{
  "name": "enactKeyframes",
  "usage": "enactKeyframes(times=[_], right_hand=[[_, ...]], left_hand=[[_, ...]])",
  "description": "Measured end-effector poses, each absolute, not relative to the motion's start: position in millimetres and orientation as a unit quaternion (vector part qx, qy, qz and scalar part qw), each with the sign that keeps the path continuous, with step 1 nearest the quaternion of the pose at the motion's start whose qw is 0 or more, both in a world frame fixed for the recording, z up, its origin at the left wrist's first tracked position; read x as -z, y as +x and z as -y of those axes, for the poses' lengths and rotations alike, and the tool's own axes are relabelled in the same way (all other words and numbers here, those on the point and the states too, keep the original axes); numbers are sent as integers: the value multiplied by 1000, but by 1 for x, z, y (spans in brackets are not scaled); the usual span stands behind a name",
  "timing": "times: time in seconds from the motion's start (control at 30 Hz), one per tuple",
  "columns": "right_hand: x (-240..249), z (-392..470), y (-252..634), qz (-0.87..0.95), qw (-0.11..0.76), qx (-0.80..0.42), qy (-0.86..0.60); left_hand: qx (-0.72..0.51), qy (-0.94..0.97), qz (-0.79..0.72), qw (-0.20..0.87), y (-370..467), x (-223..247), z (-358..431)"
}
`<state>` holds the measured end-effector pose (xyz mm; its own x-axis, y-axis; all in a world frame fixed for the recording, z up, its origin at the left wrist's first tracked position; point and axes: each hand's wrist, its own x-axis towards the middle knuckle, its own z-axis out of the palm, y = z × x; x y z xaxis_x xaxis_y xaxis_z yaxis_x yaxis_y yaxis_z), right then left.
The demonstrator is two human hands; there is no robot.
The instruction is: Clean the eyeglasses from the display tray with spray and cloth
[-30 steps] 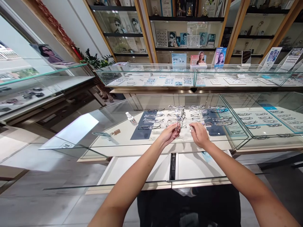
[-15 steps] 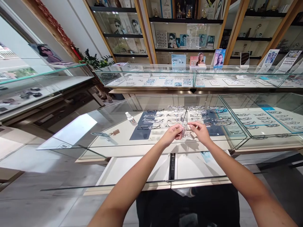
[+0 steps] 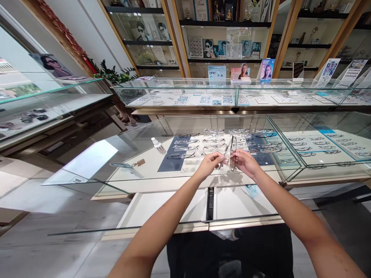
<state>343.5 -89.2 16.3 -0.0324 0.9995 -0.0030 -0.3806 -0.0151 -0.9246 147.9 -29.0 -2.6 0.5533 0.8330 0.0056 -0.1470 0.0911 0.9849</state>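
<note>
from my remote post i see the left hand [image 3: 211, 164] pinching a slim greyish piece [image 3: 225, 150], slanted, and the right hand [image 3: 245, 163] pinching dark-rimmed glasses [image 3: 232, 146] upright just beside it, above the glass showcase [image 3: 145, 133].

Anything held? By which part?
Right grip: dark-rimmed glasses, by the frame; exact spot too small to tell. Left grip: slim grey piece, near its lower end; whether it belongs to the glasses, can't tell.
</note>
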Motion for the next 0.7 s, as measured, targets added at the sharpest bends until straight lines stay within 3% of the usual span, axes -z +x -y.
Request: enactKeyframes(times=[0.4,0.7], right_hand=[[-20,83,362,418,524,-636,-384],[-23,87,359,368,572,-646,-345]], left_hand=[[-346,399,-271,805,120,-5,4],[-404,335,-217,823,122,-5,9]])
